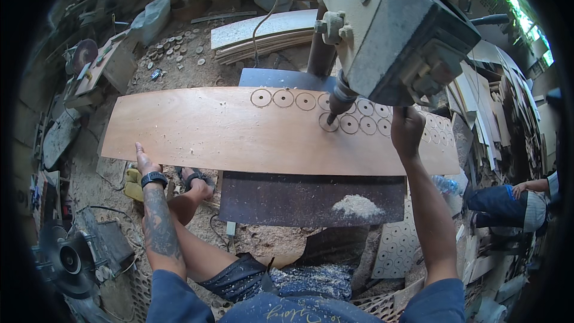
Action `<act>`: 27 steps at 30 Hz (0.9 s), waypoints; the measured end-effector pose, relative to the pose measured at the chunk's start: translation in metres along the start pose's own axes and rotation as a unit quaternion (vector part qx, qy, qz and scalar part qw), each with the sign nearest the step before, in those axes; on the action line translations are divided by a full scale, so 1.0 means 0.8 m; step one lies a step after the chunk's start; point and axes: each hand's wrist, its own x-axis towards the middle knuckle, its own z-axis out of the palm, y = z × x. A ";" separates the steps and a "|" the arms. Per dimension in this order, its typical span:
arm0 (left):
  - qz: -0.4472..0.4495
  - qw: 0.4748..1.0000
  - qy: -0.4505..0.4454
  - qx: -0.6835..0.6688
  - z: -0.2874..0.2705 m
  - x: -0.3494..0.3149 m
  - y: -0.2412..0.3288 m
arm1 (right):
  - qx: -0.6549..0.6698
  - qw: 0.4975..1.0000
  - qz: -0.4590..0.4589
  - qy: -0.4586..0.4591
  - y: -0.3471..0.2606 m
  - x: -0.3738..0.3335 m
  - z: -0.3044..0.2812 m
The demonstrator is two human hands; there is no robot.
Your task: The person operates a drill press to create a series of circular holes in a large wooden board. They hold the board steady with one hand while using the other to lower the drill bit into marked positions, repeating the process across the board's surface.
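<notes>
A long reddish-brown plywood board (197, 122) lies across the dark drill press table (281, 200). Its right part carries rows of cut circles, each with a small centre hole; the left part is uncut. My left hand (145, 161) grips the board's near edge at the left, thumb on top, the other fingers mostly hidden beneath. Above the board hangs the drill press head (388, 36), its chuck and cutter (336, 104) down at one circle in the nearer row. My right hand (408, 130) is closed in a fist round the press's feed lever, mostly hidden.
Sawdust is heaped on the table's near right (357, 206). Stacked boards (263, 36) lie behind, with loose wooden discs (173, 45) on the dusty floor. A fan (69, 260) stands at lower left. Another person's hand (519, 189) shows at far right, near leaning planks (478, 113).
</notes>
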 end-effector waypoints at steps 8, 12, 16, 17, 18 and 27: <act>0.015 1.000 -0.014 -0.013 0.006 -0.008 0.000 | -0.030 0.993 0.085 -0.072 -0.040 0.008 -0.024; 0.005 0.999 -0.040 -0.017 0.007 -0.011 -0.003 | -0.298 0.911 0.083 -0.271 -0.129 0.048 -0.134; 0.020 0.999 -0.025 0.001 0.015 -0.027 -0.002 | -0.344 0.924 -0.070 -0.151 -0.187 0.165 -0.201; 0.019 1.000 -0.016 0.004 0.018 -0.031 -0.001 | -0.360 0.908 -0.195 -0.089 -0.195 0.196 -0.198; 0.018 1.000 -0.006 0.007 0.020 -0.036 0.000 | -0.347 0.892 -0.288 -0.041 -0.202 0.227 -0.194; -0.015 1.000 -0.017 0.011 0.034 -0.077 -0.029 | -0.413 0.897 -0.128 -0.092 -0.240 0.328 -0.164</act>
